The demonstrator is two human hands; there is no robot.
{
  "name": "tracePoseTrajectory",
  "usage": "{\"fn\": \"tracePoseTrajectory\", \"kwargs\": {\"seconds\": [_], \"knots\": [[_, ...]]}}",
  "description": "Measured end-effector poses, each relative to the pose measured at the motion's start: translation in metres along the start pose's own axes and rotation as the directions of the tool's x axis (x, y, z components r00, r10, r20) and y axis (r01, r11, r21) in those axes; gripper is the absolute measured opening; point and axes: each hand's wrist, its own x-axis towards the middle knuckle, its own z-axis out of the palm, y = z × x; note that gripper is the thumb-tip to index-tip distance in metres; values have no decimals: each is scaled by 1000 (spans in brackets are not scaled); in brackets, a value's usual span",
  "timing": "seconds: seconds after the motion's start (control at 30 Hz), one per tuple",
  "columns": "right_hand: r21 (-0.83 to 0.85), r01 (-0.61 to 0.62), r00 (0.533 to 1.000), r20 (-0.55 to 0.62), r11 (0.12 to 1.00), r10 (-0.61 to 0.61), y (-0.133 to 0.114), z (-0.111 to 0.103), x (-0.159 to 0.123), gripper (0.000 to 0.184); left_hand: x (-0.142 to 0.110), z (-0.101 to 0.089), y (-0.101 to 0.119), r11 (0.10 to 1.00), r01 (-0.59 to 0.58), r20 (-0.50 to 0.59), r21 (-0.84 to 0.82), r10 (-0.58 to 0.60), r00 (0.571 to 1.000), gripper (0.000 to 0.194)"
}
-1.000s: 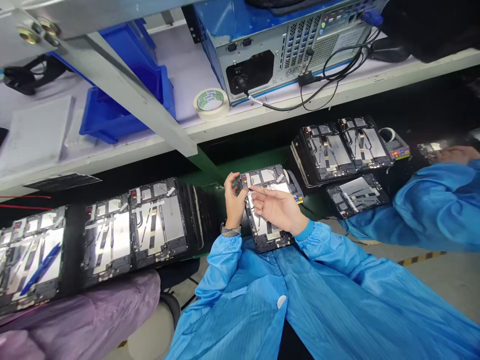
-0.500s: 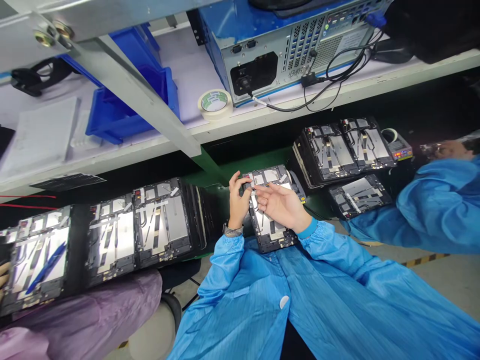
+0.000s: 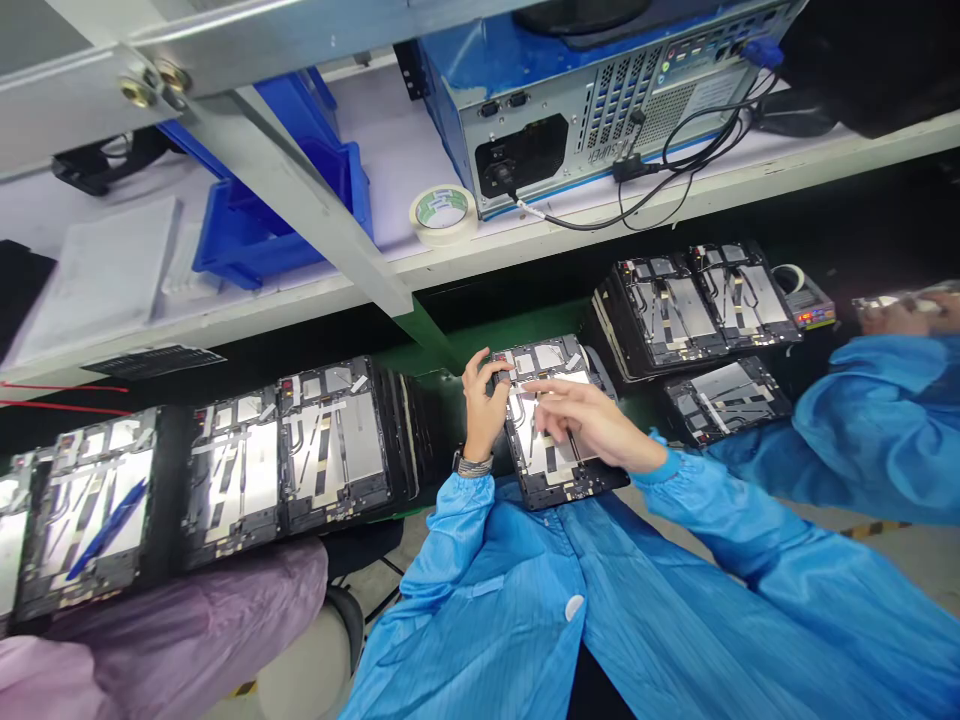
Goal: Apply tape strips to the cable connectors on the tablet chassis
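An opened tablet [image 3: 551, 462], its silver inner plate, dark frame and flat cables showing, lies in front of me. At its upper left corner is my left hand [image 3: 484, 405], with thumb and forefinger bent close together in a pinch. Whatever sits between those fingertips is too small to make out. My right hand [image 3: 600, 420] hovers across the tablet's right half, forefinger stretched towards the left fingertips and the other fingers loosely bent. I see nothing held in it. Its palm and forearm hide part of the tablet's right side.
Stacked opened tablets stand left [image 3: 334, 440] and right [image 3: 667, 310], with a single tablet [image 3: 727, 400] below the right stack. A blue pen [image 3: 109, 530] lies on a left tablet. The shelf [image 3: 442, 265] carries tape [image 3: 444, 215] and a computer case [image 3: 525, 150]. Co-workers' sleeves flank me.
My right hand has drawn back slightly to the right and turned more palm-down, its fingertips now apart from the left ones. The left hand keeps its pinch at the tablet's corner.
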Motion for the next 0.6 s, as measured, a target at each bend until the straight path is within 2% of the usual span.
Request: {"fn": "tracePoseTrajectory", "kwargs": {"seconds": [0.03,0.07,0.13,0.2,0.23,0.27,0.33,0.4,0.47,0.53,0.6], "knots": [[-229,107,993,-23,968,-116,-3,-6,3,39,0,0,0,1000,-1,3,-5,1,1000,22],[-451,205,972,-9,869,-234,-5,-11,8,39,1,0,-1,1000,-1,5,-9,1,1000,22],[-766,329,919,123,553,-376,-8,-21,22,43,1,0,-3,1000,-1,0,-12,1,1000,23],[-888,382,890,280,255,-359,-8,-27,37,52,1,0,-5,1000,5,-8,-11,-5,1000,24],[-908,396,884,337,138,-324,-7,-29,43,55,1,0,-6,1000,8,-11,-12,-8,1000,25],[-911,409,878,381,42,-290,-5,-30,47,56,1,0,-6,1000,12,-13,-15,-12,1000,24],[-894,437,862,447,-98,-238,-3,-30,51,54,2,-1,-7,1000,15,-6,-24,-16,1000,24],[-873,458,850,485,-166,-207,-1,-29,52,52,3,-2,-7,999,13,8,-30,-12,1000,22],[-868,466,849,493,-172,-188,-2,-30,52,53,5,-2,-7,1000,6,9,-27,-6,1000,16],[-875,468,856,483,-124,-183,-3,-31,53,55,8,-2,-6,1000,-6,-2,-25,6,1000,9],[-892,452,864,444,-26,-239,-6,-36,51,52,10,-3,-5,999,-24,14,-24,24,1000,8]]}}
